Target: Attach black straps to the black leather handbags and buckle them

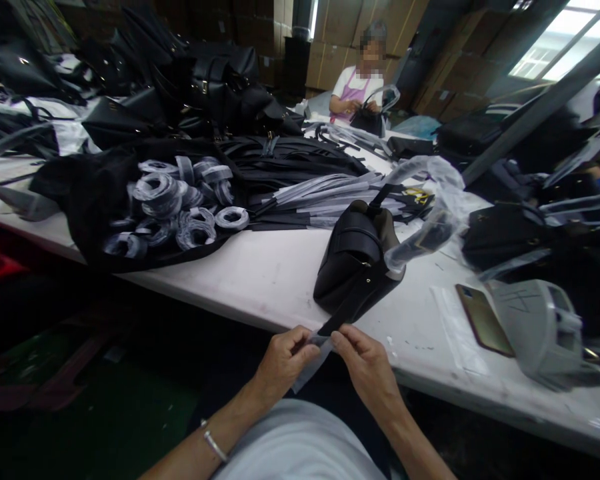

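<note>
A black handbag (pixel 353 257) lies on its side at the near edge of the white table (pixel 260 273), its handle wrapped in clear plastic (pixel 430 200). A black strap (pixel 347 310) runs from the bag toward me. My left hand (pixel 283 363) and my right hand (pixel 367 367) pinch the strap's end, where a strip of clear wrap (pixel 313 363) hangs. Both hands are closed on it just off the table edge.
A pile of plastic-wrapped rolls (pixel 180 207) lies on black cloth at left. Wrapped straps (pixel 310 193) and more black bags (pixel 215 87) fill the back. A phone (pixel 483 320) and a grey tool (pixel 543 330) rest at right. Another person (pixel 360 87) works at the far end.
</note>
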Available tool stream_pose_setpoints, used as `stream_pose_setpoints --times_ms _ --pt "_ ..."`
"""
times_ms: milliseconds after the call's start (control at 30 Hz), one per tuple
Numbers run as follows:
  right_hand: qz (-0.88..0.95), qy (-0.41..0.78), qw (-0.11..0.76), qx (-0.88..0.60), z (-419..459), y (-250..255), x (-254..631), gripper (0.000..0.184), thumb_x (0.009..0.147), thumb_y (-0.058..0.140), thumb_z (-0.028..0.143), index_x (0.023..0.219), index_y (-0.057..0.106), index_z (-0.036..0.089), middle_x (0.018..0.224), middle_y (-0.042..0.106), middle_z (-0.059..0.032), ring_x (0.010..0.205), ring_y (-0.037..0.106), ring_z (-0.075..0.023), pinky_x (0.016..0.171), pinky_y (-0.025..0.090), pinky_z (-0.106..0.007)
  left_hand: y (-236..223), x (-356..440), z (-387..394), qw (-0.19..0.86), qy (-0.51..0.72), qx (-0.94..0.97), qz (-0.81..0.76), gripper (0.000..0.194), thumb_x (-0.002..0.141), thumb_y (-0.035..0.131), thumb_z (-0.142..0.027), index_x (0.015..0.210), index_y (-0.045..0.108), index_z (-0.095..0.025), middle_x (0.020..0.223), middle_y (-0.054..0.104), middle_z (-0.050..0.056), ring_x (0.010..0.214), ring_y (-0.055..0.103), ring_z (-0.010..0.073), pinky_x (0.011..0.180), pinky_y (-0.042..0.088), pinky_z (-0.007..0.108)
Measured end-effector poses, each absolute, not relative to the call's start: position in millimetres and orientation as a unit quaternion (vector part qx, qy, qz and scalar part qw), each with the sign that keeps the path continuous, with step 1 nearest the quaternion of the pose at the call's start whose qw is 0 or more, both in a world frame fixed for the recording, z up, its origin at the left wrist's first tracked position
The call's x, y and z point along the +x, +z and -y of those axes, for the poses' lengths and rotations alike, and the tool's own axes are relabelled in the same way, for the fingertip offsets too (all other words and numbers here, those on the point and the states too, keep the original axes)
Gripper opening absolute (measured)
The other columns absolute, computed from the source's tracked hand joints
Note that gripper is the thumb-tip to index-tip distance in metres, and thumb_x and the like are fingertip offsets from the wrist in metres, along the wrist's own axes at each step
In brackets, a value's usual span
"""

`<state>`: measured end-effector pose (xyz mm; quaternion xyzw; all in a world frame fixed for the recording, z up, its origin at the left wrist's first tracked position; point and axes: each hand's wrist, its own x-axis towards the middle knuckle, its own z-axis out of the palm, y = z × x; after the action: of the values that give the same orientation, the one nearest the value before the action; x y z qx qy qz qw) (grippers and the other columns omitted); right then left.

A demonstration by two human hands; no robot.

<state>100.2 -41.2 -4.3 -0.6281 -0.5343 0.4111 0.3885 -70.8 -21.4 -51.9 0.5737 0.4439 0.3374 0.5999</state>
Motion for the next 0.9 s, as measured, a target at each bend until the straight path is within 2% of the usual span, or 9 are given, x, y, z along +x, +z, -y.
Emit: stream_pose_setpoints --times_ms 167,300,400,533,667,767,900 --pt "0.478 0.474 0.418 -0.61 46 -6 114 0.04 0.085 0.061 0.051 0.105 0.073 0.018 0.092 0.075 -0.0065 0.089 0.068 -0.0259 0.083 0.054 -0.037 -45 -56 20 0.653 0.37 0.513 -0.417 0.026 0.085 0.059 -0.04 0.088 0.063 -0.014 0.069 0.061 -0.001 0.061 0.053 0.012 0.057 0.041 0.021" --pt "0.41 0.5 0.439 -0.624 49 -4 127 0.045 0.079 0.067 0.053 0.103 0.074 0.016 0.095 0.076 -0.0119 0.088 0.072 -0.029 0.083 0.056 -0.042 -32 -48 14 0.664 0.357 0.488 -0.44 0.031 0.09 0.051 -0.047 0.083 0.055 -0.017 0.07 0.065 0.001 0.061 0.06 0.0146 0.057 0.045 0.023" --pt "0.405 0.503 0.439 -0.625 49 -5 135 0.045 0.078 0.068 0.053 0.101 0.074 0.014 0.095 0.076 -0.0134 0.088 0.072 -0.0297 0.084 0.055 -0.042 -16 -42 -1 0.605 0.352 0.548 -0.458 0.033 0.092 0.046 -0.047 0.078 0.054 -0.018 0.064 0.061 -0.001 0.058 0.056 0.0133 0.055 0.043 0.022" --pt "0.413 0.494 0.447 -0.62 43 -7 139 0.045 0.079 0.068 0.053 0.1 0.075 0.014 0.092 0.077 -0.0127 0.086 0.072 -0.0293 0.081 0.056 -0.041 8 -27 -28 0.467 0.372 0.643 -0.48 0.029 0.092 0.047 -0.04 0.074 0.055 -0.019 0.059 0.05 -0.004 0.055 0.047 0.0111 0.053 0.036 0.021" --pt "0.41 0.482 0.472 -0.614 32 3 137 0.046 0.077 0.068 0.054 0.097 0.075 0.013 0.087 0.077 -0.0137 0.082 0.072 -0.0301 0.077 0.056 -0.043 24 -9 -47 0.414 0.414 0.665 -0.463 0.026 0.092 0.046 -0.034 0.073 0.056 -0.018 0.065 0.053 -0.002 0.061 0.05 0.012 0.058 0.038 0.021" --pt "0.395 0.476 0.502 -0.604 21 16 134 0.047 0.076 0.069 0.055 0.095 0.075 0.012 0.086 0.077 -0.0144 0.078 0.072 -0.0292 0.073 0.058 -0.04 26 -3 -49 0.44 0.426 0.647 -0.454 0.025 0.092 0.048 -0.034 0.076 0.057 -0.018 0.069 0.057 -0.002 0.064 0.053 0.0125 0.061 0.04 0.021" --pt "0.363 0.49 0.534 -0.585 8 25 130 0.046 0.075 0.07 0.056 0.087 0.074 0.011 0.077 0.076 -0.0117 0.068 0.072 -0.0244 0.061 0.058 -0.033 19 -8 -42 0.536 0.434 0.58 -0.433 0.024 0.089 0.054 -0.04 0.084 0.057 -0.017 0.071 0.057 -0.002 0.063 0.052 0.0118 0.058 0.042 0.02"
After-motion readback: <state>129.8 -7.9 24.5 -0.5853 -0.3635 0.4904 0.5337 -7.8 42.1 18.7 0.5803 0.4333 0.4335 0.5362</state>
